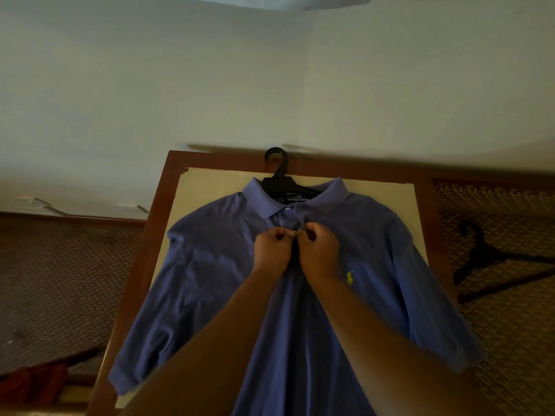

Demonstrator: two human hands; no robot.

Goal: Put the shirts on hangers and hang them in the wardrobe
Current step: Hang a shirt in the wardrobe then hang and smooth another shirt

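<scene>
On the wood-framed desk [426, 205] with its pale cream top lies a blue-violet polo shirt [228, 265], spread face up. Its long axis runs from the near edge of the view toward the far wall: collar at the far end, hem toward the person and cut off by the lower frame edge. Both sleeves are spread outward and angled back toward the near side, the left one reaching past the desk's pale inset onto the wood border. A small yellow embroidered emblem [349, 278] sits on the chest, on the right of the view.

A black plastic hanger [277, 172] is inside the shirt's neck; its hook sticks out beyond the collar and points toward the far wall, lying over the desk's far wood border. One white button at the collar base appears fastened.

Both forearms enter from the lower edge and converge at the placket. The left hand [271, 247] and right hand [318, 247] sit side by side, knuckles up, fingers curled, each pinching the placket fabric just below the collar; their fingertips nearly meet.

A second dark hanger [492, 262] lies on the patterned brown carpet [60, 280] to the right of the desk.
</scene>
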